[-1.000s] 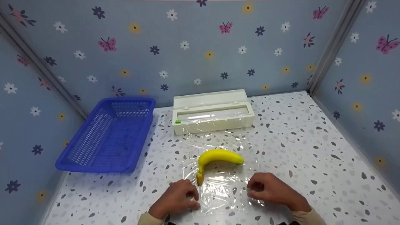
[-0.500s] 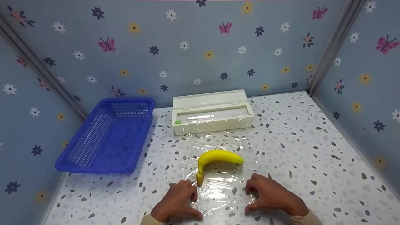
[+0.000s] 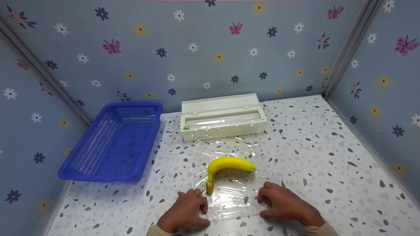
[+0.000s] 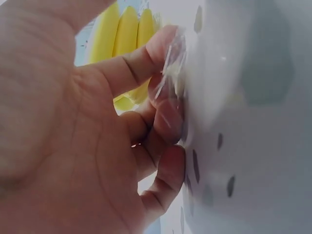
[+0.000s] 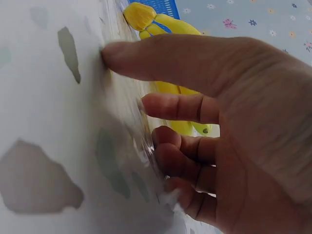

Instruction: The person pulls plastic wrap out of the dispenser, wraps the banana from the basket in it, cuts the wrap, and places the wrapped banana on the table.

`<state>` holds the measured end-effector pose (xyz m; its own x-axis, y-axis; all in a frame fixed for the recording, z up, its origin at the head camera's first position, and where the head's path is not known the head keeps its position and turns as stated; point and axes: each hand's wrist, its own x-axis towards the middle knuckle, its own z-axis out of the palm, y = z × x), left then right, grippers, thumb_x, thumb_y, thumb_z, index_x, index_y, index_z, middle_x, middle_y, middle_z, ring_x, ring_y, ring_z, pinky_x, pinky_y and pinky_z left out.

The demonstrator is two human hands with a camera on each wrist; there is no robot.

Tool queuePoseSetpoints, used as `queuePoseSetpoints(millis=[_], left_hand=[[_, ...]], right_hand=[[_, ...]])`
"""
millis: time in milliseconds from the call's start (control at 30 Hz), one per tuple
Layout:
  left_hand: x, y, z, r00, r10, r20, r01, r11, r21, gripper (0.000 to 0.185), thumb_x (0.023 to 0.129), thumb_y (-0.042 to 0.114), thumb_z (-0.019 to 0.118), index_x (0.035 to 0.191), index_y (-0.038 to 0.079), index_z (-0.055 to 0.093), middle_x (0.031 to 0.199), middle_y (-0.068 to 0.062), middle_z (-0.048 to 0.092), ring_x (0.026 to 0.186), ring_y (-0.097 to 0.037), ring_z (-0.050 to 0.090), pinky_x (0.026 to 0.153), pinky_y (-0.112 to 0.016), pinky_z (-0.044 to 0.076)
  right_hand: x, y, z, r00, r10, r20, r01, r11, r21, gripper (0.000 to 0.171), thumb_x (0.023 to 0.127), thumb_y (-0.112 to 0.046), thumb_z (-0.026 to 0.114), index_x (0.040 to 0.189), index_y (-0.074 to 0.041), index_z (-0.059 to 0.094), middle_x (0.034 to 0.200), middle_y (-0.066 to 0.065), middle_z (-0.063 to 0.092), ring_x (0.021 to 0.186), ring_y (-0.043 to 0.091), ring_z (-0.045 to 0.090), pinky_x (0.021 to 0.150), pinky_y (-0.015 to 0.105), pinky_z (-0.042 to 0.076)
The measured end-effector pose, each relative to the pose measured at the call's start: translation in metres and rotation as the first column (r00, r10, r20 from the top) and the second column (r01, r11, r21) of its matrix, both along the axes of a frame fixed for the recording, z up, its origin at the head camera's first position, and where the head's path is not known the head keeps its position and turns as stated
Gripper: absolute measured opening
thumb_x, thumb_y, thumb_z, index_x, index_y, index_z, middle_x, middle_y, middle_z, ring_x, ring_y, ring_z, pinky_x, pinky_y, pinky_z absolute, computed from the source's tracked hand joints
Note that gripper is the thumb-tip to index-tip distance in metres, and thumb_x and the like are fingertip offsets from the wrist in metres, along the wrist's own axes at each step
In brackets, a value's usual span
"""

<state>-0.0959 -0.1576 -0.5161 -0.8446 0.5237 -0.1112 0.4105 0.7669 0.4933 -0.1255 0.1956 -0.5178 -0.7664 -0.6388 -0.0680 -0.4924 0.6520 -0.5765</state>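
Observation:
A yellow banana (image 3: pixel 229 165) lies on a sheet of clear cling film (image 3: pixel 231 200) spread on the speckled table (image 3: pixel 328 170). My left hand (image 3: pixel 187 209) sits at the film's near left corner, just beside the banana's stem. In the left wrist view its curled fingers (image 4: pixel 168 109) pinch the crinkled film (image 4: pixel 176 68), with the banana (image 4: pixel 124 34) behind them. My right hand (image 3: pixel 284 204) holds the near right corner. In the right wrist view its thumb presses the table and its curled fingers (image 5: pixel 175 146) gather film (image 5: pixel 146 148) in front of the banana (image 5: pixel 165 24).
A cream cling-film dispenser box (image 3: pixel 223 119) stands open behind the banana, and the sheet runs from it. A blue plastic basket (image 3: pixel 113 142) lies at the left, tilted against the wall. Patterned walls close in three sides.
Both hands shifted slightly and spread their thumbs. The film's near edge has drawn up a little toward the banana. The banana has not moved.

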Motion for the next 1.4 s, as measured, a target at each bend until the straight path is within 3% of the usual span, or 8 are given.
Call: queuePoseSetpoints(millis=[167, 433, 600, 733, 900, 1167, 1267, 1400], left_hand=[[0.000, -0.004, 0.000, 0.999, -0.023, -0.041, 0.026, 0.996, 0.080, 0.010, 0.076, 0.029, 0.076, 0.072, 0.027, 0.067, 0.082, 0.013, 0.041, 0.079, -0.008, 0.038, 0.071, -0.035, 0.026], [-0.006, -0.007, -0.005, 0.998, 0.001, 0.069, -0.016, 0.976, 0.215, 0.012, 0.092, 0.030, 0.068, 0.081, 0.026, 0.072, 0.081, 0.015, 0.049, 0.079, -0.007, 0.045, 0.081, -0.046, 0.030], [-0.008, -0.011, -0.008, 0.986, 0.022, 0.166, -0.082, 0.925, 0.370, 0.013, 0.097, 0.030, 0.066, 0.090, 0.023, 0.074, 0.083, 0.015, 0.062, 0.078, -0.006, 0.055, 0.089, -0.044, 0.041], [-0.008, -0.014, -0.009, 0.962, 0.053, 0.268, -0.172, 0.879, 0.444, 0.017, 0.098, 0.029, 0.064, 0.092, 0.019, 0.076, 0.084, 0.009, 0.067, 0.077, -0.008, 0.058, 0.075, -0.029, 0.047], [-0.007, -0.014, -0.011, 0.947, 0.083, 0.311, -0.232, 0.848, 0.477, 0.020, 0.099, 0.027, 0.063, 0.091, 0.014, 0.076, 0.080, 0.003, 0.067, 0.073, -0.010, 0.059, 0.072, -0.027, 0.048], [-0.007, -0.016, -0.008, 0.922, 0.089, 0.377, -0.290, 0.804, 0.519, 0.016, 0.099, 0.020, 0.064, 0.104, 0.008, 0.074, 0.083, -0.002, 0.070, 0.077, -0.016, 0.063, 0.069, -0.027, 0.049], [-0.007, -0.017, -0.006, 0.924, 0.081, 0.374, -0.288, 0.790, 0.541, 0.016, 0.098, 0.016, 0.063, 0.108, 0.009, 0.073, 0.088, -0.005, 0.069, 0.080, -0.017, 0.062, 0.071, -0.026, 0.048], [-0.007, -0.018, -0.005, 0.929, 0.040, 0.369, -0.263, 0.771, 0.579, 0.019, 0.099, 0.013, 0.061, 0.113, 0.008, 0.073, 0.098, -0.010, 0.070, 0.085, -0.016, 0.061, 0.075, -0.026, 0.049]], right_hand=[[-0.004, 0.004, -0.003, 1.000, 0.009, 0.005, -0.008, 0.995, -0.101, 0.017, 0.082, -0.026, 0.080, 0.092, -0.026, 0.066, 0.087, -0.013, 0.053, 0.077, 0.005, 0.051, 0.068, 0.025, 0.046], [-0.008, 0.009, -0.010, 0.999, 0.020, -0.034, -0.028, 0.966, -0.256, 0.008, 0.091, -0.019, 0.074, 0.088, -0.026, 0.074, 0.085, -0.017, 0.059, 0.075, 0.004, 0.056, 0.066, 0.025, 0.050], [-0.008, 0.009, -0.011, 0.998, 0.008, -0.068, -0.028, 0.952, -0.304, 0.008, 0.092, -0.016, 0.073, 0.090, -0.024, 0.071, 0.085, -0.015, 0.060, 0.073, 0.003, 0.057, 0.064, 0.024, 0.050], [-0.007, 0.008, -0.010, 0.999, 0.006, -0.037, -0.018, 0.949, -0.315, 0.007, 0.093, -0.013, 0.071, 0.094, -0.020, 0.071, 0.086, -0.013, 0.064, 0.075, 0.004, 0.058, 0.065, 0.025, 0.051], [-0.007, 0.006, -0.008, 1.000, 0.014, -0.013, -0.018, 0.939, -0.344, 0.014, 0.089, -0.002, 0.069, 0.096, -0.015, 0.069, 0.088, -0.010, 0.066, 0.076, 0.006, 0.059, 0.067, 0.026, 0.052], [-0.009, 0.005, -0.011, 0.969, 0.109, -0.221, -0.203, 0.863, -0.462, 0.033, 0.080, 0.016, 0.065, 0.093, -0.013, 0.074, 0.087, -0.005, 0.066, 0.075, 0.008, 0.059, 0.064, 0.023, 0.050], [-0.010, 0.005, -0.011, 0.967, 0.117, -0.228, -0.212, 0.866, -0.453, 0.036, 0.078, 0.016, 0.062, 0.094, -0.013, 0.076, 0.090, -0.005, 0.068, 0.078, 0.008, 0.061, 0.067, 0.024, 0.051], [-0.010, 0.006, -0.009, 0.980, 0.094, -0.174, -0.156, 0.907, -0.391, 0.025, 0.084, 0.004, 0.069, 0.100, -0.013, 0.077, 0.094, -0.005, 0.069, 0.080, 0.009, 0.061, 0.070, 0.026, 0.052]])
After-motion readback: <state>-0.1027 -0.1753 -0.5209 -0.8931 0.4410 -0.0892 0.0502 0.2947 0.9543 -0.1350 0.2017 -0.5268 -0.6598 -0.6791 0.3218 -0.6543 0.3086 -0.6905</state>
